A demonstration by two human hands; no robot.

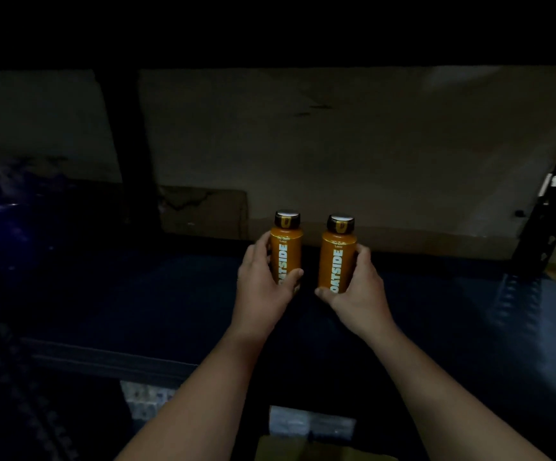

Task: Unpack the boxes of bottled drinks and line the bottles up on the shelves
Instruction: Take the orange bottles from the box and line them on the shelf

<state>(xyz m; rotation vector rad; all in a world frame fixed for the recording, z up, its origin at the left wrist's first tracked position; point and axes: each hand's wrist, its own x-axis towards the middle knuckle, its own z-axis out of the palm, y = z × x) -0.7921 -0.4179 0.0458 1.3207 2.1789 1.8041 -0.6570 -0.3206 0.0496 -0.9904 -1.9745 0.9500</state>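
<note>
Each hand's grip holds an orange "OATSIDE" bottle: left hand (260,283), right hand (356,287).

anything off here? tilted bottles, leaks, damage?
Nothing stands out. The left hand and right hand each hold an upright, capped orange bottle, left bottle and right bottle, side by side, apart, over the dark shelf. No spill visible, though lighting is dim.

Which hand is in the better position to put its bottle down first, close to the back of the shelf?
Probably the left hand. Its orange bottle appears slightly farther in, nearer the cardboard at the back, than the bottle in the right hand. Both bottles are upright, so the difference is small.
</note>
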